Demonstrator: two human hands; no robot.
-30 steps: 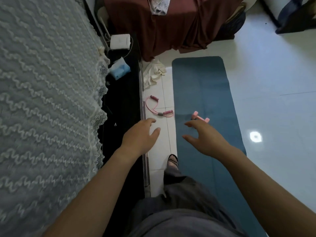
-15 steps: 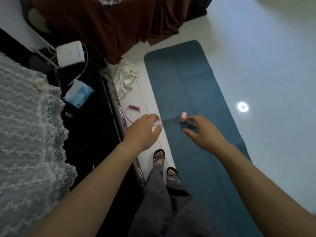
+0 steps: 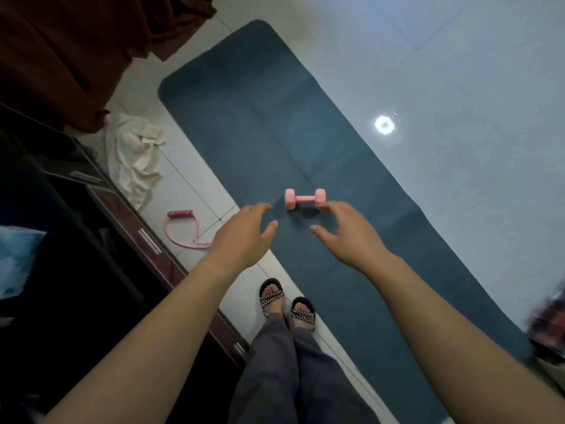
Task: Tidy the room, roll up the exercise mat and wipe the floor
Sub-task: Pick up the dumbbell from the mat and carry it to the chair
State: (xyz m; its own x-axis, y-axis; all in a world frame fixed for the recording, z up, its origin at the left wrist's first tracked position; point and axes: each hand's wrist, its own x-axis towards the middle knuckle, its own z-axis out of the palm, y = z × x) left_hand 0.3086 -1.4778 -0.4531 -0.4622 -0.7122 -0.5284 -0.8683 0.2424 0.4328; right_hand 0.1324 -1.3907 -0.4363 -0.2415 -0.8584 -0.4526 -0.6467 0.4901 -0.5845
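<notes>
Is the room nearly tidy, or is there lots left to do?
Hardly started. Nothing looks finished: the mat lies flat and unrolled with a pink dumbbell on it. In hand: the left hand and right hand, both open and empty, reach toward the dumbbell. Left: pick up the pink band and white cloth from the floor, roll the mat, wipe the floor.

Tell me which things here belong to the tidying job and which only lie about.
For the job: exercise mat, pink dumbbell on it, pink pull band and white cloth on the floor.
Just there: maroon drape, dark cabinet, blue pack.
</notes>
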